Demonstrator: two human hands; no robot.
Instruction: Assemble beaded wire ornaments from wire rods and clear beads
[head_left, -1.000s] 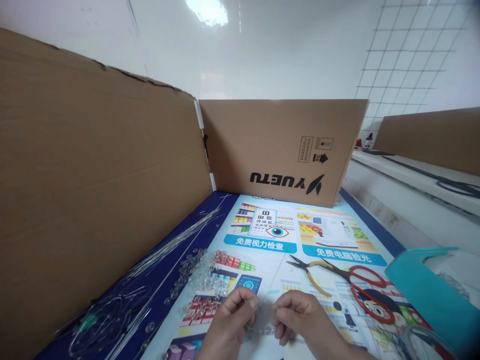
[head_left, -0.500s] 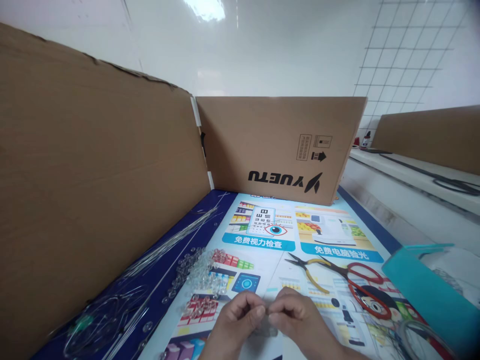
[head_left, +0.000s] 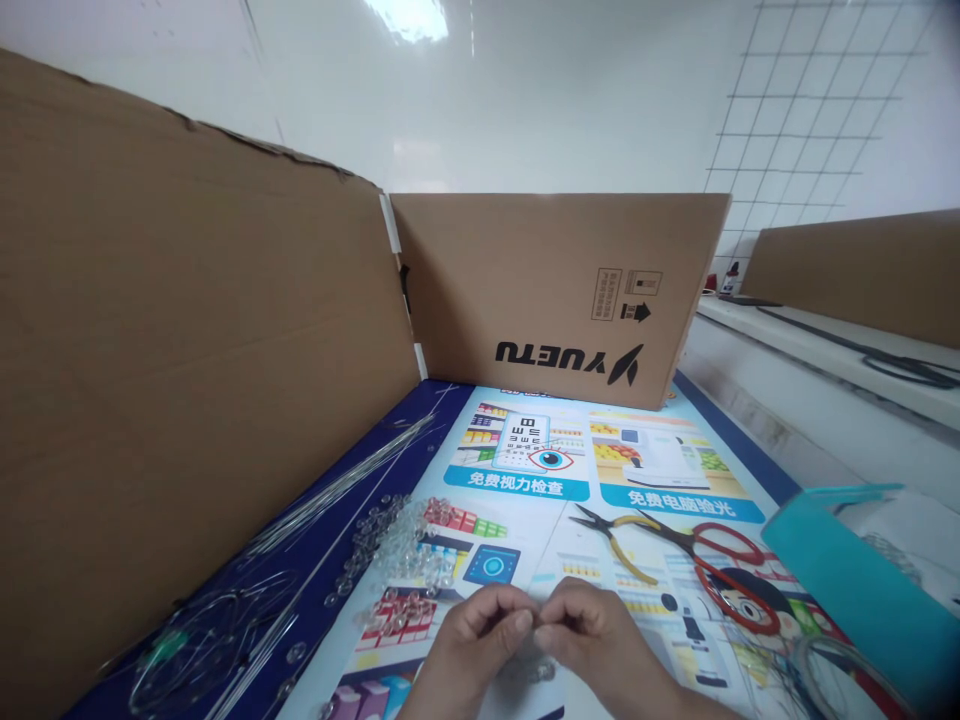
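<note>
A: Item one, far left: cardboard screen point(head_left: 187, 330), upright, walling off the worktop's point(head_left: 420, 425) left edge. At its foot, a coil of clear line point(head_left: 202, 640); beyond it, a bundle of thin straight wires point(head_left: 337, 485).

B: Next entry?

A: Loose clear beads point(head_left: 405, 545), a scattered heap on the printed eye-clinic poster point(head_left: 525, 480). Judged light, hard, smooth, apt to roll or slip; best pinched one at a time between fingertips.

B: And the piece in hand?

A: Beaded piece point(head_left: 534, 668), clear, small, low centre, mostly hidden under the knuckles. Left hand point(head_left: 480, 640) and right hand point(head_left: 592, 640) meet fingertip to fingertip above it, both curled closed in a fine pinch. What exactly sits in the pinch cannot be told; likely a line end or a bead. The piece probably handles limp and light, so it wants support close to the working end.

B: Moving right?

A: Yellow-handled pliers point(head_left: 622, 545), lying flat, jaws pointing left. Crossing them, red-handled scissors point(head_left: 720, 565). Both just beyond the hands, not touched.

B: Anything obstructing?

A: A second cardboard panel point(head_left: 555, 295), printed upside down, closes the back. Far right, a teal box point(head_left: 847, 575), open, near the right wrist. A clear coil point(head_left: 832, 670) lies beside it. The bead heap sits closest to the left hand.
</note>
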